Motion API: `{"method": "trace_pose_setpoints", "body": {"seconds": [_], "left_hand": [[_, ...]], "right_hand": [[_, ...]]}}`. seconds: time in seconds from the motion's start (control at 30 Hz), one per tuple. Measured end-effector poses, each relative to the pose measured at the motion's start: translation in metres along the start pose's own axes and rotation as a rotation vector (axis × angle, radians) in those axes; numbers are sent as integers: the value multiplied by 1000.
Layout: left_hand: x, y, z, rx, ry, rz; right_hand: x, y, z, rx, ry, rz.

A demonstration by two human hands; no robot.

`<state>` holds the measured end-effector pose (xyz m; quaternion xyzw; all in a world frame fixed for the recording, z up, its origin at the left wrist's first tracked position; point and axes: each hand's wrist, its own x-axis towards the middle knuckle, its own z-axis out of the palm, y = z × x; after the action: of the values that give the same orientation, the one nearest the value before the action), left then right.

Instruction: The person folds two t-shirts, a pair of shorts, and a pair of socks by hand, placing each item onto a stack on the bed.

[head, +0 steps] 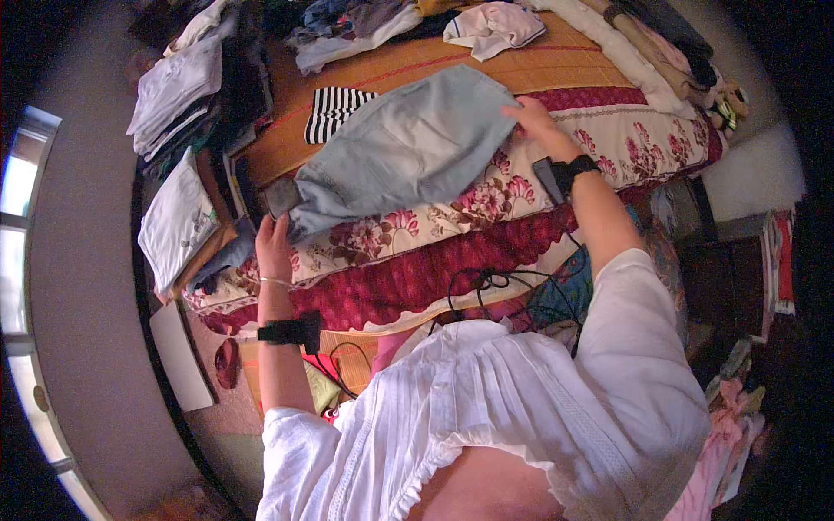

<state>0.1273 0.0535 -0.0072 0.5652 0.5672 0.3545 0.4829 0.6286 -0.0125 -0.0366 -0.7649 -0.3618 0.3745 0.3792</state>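
A pale blue denim garment (pixel 417 140) is spread at a slant over a floral bedspread (pixel 488 202) and an orange-brown woven mat (pixel 404 68). My right hand (pixel 541 124) grips its upper right edge between thumb and fingers. At the opposite, lower left end, my left hand (pixel 273 244) pinches the cloth beside a small dark grey patch (pixel 281 197); its fingertips are partly blurred. A black-and-white striped cloth (pixel 335 114) lies on the mat, partly covered by the denim. Both my wrists wear black straps with small dark modules.
Folded white clothes (pixel 176 91) are stacked at the left, with a white folded shirt (pixel 176 225) nearer. A pale pink garment (pixel 495 29) and heaped clothes (pixel 358 26) lie at the far side. Black cables (pixel 495 280) hang before my chest. A window (pixel 19 176) is at far left.
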Motion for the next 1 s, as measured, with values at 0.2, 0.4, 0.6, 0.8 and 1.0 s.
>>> {"method": "trace_pose_setpoints", "body": {"seconds": [0.2,0.4,0.6,0.8,1.0], "left_hand": [[0,7,-10,-29,-94,171],[-19,-42,-18,-34,-234,26],[-46,15,-6,-148,-203,-204],[-22,4,4,315,-10,102],[-6,-5,16,161,-9,-15]], "right_hand": [[-81,-8,-40,-64,42,-42],[-123,46,-40,-244,-123,161],[-94,31,-44,-554,24,-133],[-34,23,-17,-440,94,-439],[-17,18,4,-517,196,-502]]}}
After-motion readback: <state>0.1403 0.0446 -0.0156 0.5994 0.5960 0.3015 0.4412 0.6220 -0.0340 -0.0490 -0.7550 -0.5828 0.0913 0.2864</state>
